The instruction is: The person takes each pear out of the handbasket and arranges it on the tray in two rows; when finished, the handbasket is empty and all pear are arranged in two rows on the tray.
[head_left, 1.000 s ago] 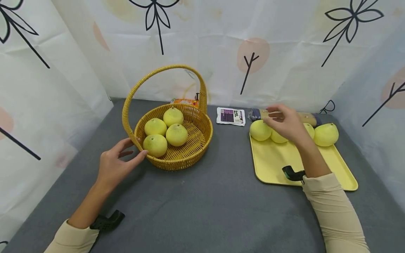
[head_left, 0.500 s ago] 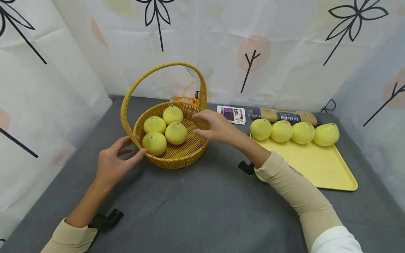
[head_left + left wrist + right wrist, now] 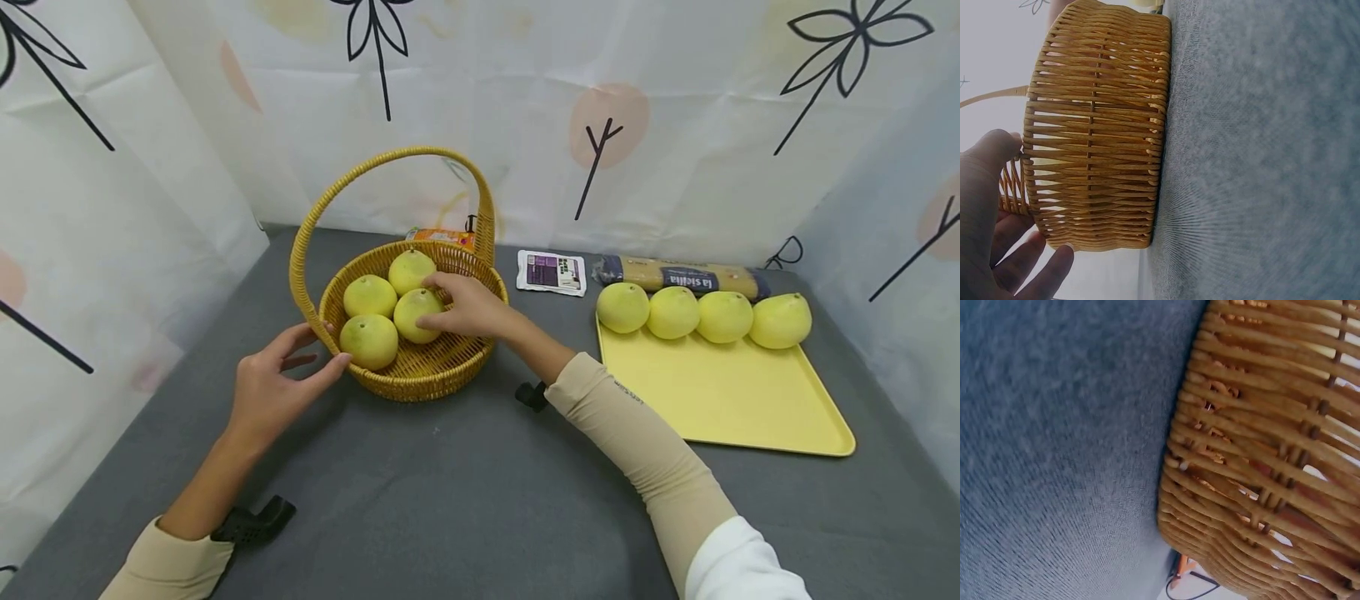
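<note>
A round yellow wicker basket with a tall arched handle stands left of the middle in the head view, several pale yellow-green pomelos inside. My left hand holds its left rim by the foot of the handle; in the left wrist view the thumb lies at the rim, fingers on the other side of the handle's foot. Reaching in over the right rim, my right hand grips the rightmost pomelo between thumb and fingers. The right wrist view shows only woven basket wall; that hand is hidden there.
On the right lies a yellow tray with several pomelos lined along its far edge. Behind it is a long pasta packet. A white pouch lies between tray and basket, and an orange packet behind the basket.
My right hand has swung left from above the tray's pomelos, over the basket's right rim, and taken hold of a pomelo inside. The left hand has stayed at the rim.
</note>
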Motion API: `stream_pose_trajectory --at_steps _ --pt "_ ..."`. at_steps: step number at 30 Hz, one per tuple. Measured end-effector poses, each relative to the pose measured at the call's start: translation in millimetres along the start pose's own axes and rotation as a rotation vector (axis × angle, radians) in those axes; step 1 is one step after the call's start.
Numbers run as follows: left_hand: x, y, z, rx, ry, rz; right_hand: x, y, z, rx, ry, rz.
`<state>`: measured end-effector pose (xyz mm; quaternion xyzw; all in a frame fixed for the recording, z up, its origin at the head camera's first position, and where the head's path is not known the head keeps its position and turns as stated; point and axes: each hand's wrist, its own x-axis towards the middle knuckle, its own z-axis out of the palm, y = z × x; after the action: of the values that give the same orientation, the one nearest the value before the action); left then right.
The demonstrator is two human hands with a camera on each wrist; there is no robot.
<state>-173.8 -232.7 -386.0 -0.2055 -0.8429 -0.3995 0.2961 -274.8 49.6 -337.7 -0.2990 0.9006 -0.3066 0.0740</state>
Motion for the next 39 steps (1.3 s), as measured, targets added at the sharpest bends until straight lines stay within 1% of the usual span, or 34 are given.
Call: stream_pose_trajectory --at_steps 4,8,19,23,27,39 --pt "0.9 -1.7 -0.2 0.004 -0.001 -0.007 1.9 3.7 0.1 0.025 -0.034 -0.045" --pt "0.9 -2.8 -0.2 0.007 -0.004 -0.013 1.5 4.6 1.3 0.025 -0.027 -0.078" --pt "0.9 -1.7 0.5 -0.006 -0.013 -0.012 -3.2 4.4 2.6 0.068 0.043 -0.038" --pt "0.6 -2.5 0.9 -0.007 -0.012 -0.017 -3.2 6.0 3.0 0.086 0.061 -0.061" --pt "-0.2 -3.0 0.7 -0.008 -0.012 -0.024 -3.0 5.7 2.3 0.084 0.059 -0.085" --pt "-0.7 -2.7 0.4 -0.013 -0.006 -0.028 -3.8 0.1 -1.7 0.096 0.042 -0.088"
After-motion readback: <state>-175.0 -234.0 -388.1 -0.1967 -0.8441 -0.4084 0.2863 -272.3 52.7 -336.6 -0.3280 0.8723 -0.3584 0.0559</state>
